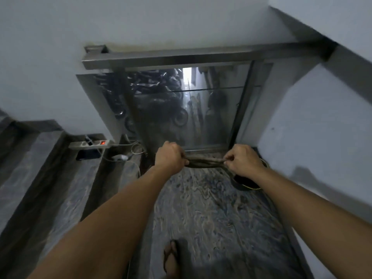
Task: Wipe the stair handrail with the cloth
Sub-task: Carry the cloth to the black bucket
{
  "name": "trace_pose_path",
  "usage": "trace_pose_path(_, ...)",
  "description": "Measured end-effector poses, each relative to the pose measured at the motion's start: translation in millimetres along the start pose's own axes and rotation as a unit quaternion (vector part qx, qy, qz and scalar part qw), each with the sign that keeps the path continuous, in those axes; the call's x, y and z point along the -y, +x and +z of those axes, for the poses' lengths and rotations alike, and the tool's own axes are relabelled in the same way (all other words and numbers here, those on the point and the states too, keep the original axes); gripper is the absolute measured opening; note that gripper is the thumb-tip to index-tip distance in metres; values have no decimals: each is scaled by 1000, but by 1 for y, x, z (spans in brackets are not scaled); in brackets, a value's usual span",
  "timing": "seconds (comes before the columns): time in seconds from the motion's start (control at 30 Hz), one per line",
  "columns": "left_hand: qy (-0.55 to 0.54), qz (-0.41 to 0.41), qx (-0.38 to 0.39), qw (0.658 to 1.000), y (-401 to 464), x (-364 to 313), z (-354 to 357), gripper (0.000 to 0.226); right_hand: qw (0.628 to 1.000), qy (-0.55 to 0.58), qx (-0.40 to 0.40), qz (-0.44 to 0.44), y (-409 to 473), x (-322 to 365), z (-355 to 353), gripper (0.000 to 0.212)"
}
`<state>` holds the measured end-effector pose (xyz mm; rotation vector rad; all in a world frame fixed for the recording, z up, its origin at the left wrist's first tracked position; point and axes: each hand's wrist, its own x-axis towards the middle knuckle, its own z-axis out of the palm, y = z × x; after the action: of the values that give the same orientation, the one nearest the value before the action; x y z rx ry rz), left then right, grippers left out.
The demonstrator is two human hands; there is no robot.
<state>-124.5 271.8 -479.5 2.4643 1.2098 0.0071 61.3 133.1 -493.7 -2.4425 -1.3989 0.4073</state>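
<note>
Marbled grey floor (211, 208) fills the landing from centre to six o'clock, with pale walls (50, 67) rising at nine and three o'clock. Steps (50, 178) in the same stone climb toward eight o'clock. At twelve o'clock a steel handrail (171, 58) runs across the top of a glass panel (211, 117), then turns up along the wall toward two o'clock; dark motorbikes show through the glass, blurred. Both bare forearms reach forward from the bottom edge. The left hand (171, 158) is closed in a fist around one end of a dark, twisted cloth (205, 161), and the right hand (242, 161) pinches the other end between thumb and fingers, so the cloth stretches between them at the middle of the view, low before the glass and well below the rail. A dark bucket (247, 183) sits partly hidden under the right wrist at four o'clock. On the upper step at nine o'clock lies a power strip (90, 144) with a red light, white cables (134, 150) trailing beside it. A sandalled foot (171, 256) stands at six o'clock.
</note>
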Motion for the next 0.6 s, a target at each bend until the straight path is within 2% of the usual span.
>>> trace_pose_path(0.13,-30,34,81,996,88,-33,30,25,995,5,5,103,42,-46,1,12)
trace_pose_path(0.27,-50,90,121,987,175,-61,87,21,983,37,-21,180,80,-97,23,13)
trace_pose_path(0.43,-78,136,174,972,251,-86,185,21,957,62,-63,276,120,-166,83,5)
trace_pose_path(0.6,-92,146,195,966,306,-95,308,20,938,90,-88,324,148,-242,171,10)
